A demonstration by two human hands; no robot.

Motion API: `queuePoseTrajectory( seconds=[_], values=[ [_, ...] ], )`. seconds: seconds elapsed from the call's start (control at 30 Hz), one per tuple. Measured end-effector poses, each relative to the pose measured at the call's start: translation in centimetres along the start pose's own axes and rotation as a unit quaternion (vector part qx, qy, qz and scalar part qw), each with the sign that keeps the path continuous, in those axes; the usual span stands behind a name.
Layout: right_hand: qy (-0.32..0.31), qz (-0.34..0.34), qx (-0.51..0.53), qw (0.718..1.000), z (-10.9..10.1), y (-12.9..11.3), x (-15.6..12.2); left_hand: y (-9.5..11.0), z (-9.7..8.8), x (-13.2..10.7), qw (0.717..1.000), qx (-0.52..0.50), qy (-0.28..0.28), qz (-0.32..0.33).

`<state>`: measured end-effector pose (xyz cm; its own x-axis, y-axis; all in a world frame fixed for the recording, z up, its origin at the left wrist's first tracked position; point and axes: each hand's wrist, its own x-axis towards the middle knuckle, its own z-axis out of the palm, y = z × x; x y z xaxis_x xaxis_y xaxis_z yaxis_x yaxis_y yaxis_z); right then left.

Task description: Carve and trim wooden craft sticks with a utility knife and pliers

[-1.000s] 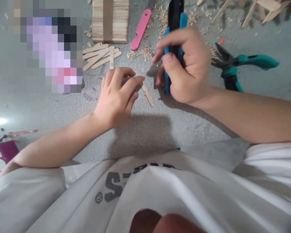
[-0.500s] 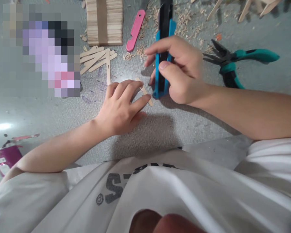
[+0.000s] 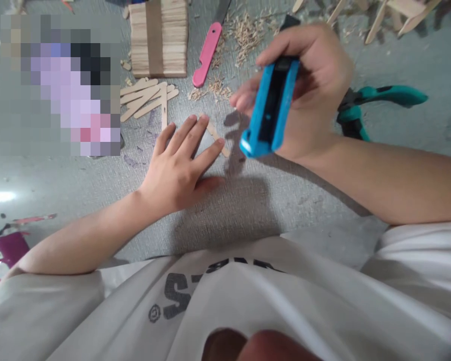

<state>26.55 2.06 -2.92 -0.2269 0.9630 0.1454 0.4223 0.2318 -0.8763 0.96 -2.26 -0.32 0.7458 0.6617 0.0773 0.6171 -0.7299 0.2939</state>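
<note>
My left hand (image 3: 176, 170) lies palm down on the grey tabletop (image 3: 225, 210) with its fingers spread. Partly beneath its fingers is a short wooden craft stick (image 3: 218, 139); the index fingertip touches or hovers just over the stick's edge. Raised to the right, my right hand (image 3: 311, 85) is closed around a blue-and-black handheld tool (image 3: 272, 108) with a long dark channel along it. The tool's blue end points down towards me; its exact kind is unclear, and the hand covers part of the far end. Several loose craft sticks (image 3: 146, 98) lie beyond my left hand.
Behind the loose sticks lies a banded bundle of craft sticks (image 3: 169, 40). A pink-handled knife (image 3: 207, 52) rests beside wood shavings (image 3: 248, 37). Teal-handled pliers (image 3: 391, 95) are behind my right wrist, a stick structure (image 3: 402, 15) at far right. A purple packet (image 3: 7, 253) sits at left.
My right hand has lifted and moved right, tilting the blue-and-black tool over so its channel faces me more. My left fingers have straightened and spread, and the stick shows between them.
</note>
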Motion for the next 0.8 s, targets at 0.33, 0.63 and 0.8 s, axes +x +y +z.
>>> queuePoseTrajectory(
  seconds=[0.33,0.63,0.8],
  values=[
    [0.119,-0.186,0.049,0.974,-1.3,-2.5,-2.4,-0.1,-0.2,0.2,0.994,-0.026,0.102,-0.044],
    [0.043,-0.202,-0.098,0.973,-2.6,-4.1,-3.7,-0.6,-0.8,0.7,0.986,-0.033,0.125,-0.109],
    [0.06,-0.201,-0.095,0.973,-2.4,-4.2,-3.6,-0.9,-1.8,0.9,0.989,-0.028,0.078,-0.122]
  ],
)
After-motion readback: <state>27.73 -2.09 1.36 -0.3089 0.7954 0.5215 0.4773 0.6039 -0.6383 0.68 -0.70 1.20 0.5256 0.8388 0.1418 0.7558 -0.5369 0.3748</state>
